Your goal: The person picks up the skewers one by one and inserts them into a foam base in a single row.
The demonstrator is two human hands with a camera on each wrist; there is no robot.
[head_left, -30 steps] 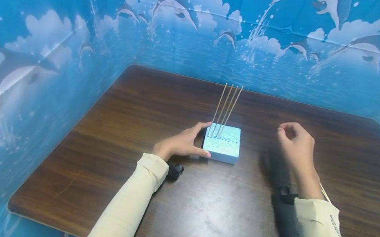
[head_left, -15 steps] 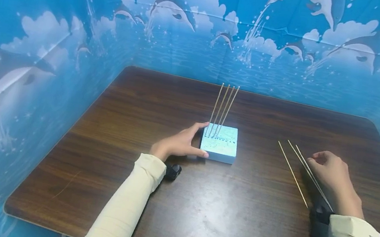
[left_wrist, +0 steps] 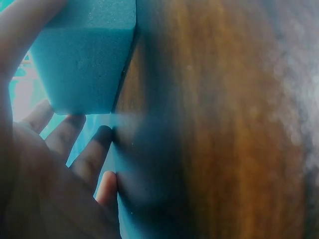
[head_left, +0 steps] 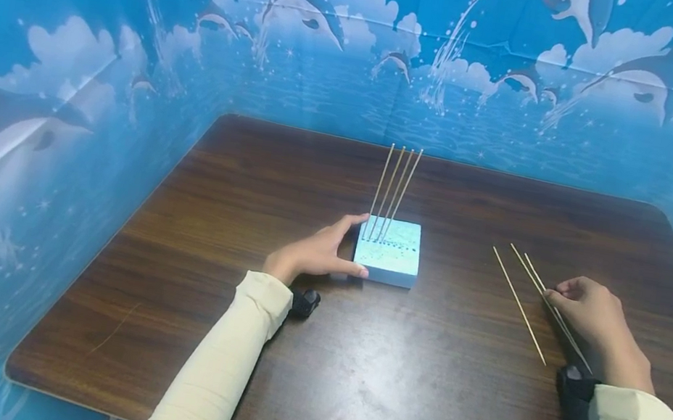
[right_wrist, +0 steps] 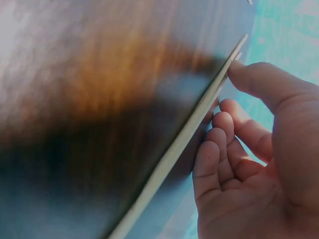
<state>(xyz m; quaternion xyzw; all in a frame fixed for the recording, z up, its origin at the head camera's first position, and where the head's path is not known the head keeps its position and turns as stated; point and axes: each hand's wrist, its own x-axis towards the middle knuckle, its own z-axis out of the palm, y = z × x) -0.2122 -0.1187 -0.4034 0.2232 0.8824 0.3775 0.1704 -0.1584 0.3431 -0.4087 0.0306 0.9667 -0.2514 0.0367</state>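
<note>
My left hand holds a light blue foam block by its left side, thumb at the front corner and index finger at the back. The left wrist view shows that block between thumb and fingers. Several thin wooden sticks stand in a row of holes in its top, leaning slightly. My right hand is beside two close-lying sticks on the table. In the right wrist view, the thumb touches a stick, while the bent fingers lie apart from the thumb.
Another loose stick lies on the brown wooden table, left of the pair. Dolphin-printed blue cloth hangs behind the table and along its left side. A black wrist camera sits on my left wrist.
My right hand has moved from beside the block rightward and down to the loose sticks, its fingertips now at the pair. My left hand has stayed on the block.
</note>
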